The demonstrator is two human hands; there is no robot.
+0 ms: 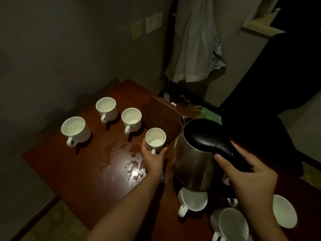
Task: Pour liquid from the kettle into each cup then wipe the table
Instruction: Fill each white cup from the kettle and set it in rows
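kettle [194,160] hides its base, bottom cup [232,225] cut off — wall note [136,29] unreadable

head cam; single view | looks forward and down, close over table [73,171] | toward wall corner

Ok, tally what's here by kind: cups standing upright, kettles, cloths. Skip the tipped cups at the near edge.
Upright cups: 4
Kettle: 1
Brown cloth: 1
Total: 6
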